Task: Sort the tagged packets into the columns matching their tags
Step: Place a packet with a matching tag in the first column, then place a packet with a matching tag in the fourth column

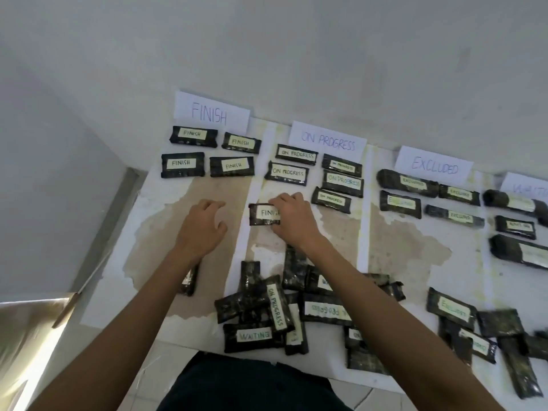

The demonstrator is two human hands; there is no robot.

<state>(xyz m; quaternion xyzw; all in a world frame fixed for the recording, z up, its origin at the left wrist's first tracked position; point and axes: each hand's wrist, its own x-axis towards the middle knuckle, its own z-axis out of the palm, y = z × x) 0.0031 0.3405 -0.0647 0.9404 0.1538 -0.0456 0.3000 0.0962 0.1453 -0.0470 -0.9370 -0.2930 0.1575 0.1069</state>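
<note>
A packet tagged FINISH [262, 214] is gripped at its end by the right hand [293, 216]. Nothing is held by the left hand [201, 223], fingers loosely curled.

Dim, flat light w/ soft shadows; glare on shiny sheet [28, 327] lower left; edges bend, far-right packets [515, 227] seem blurred.

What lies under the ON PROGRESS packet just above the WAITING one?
The ON PROGRESS packet lies on several dark packets, its end over the WAITING packet. Their covered parts are hidden.
</note>
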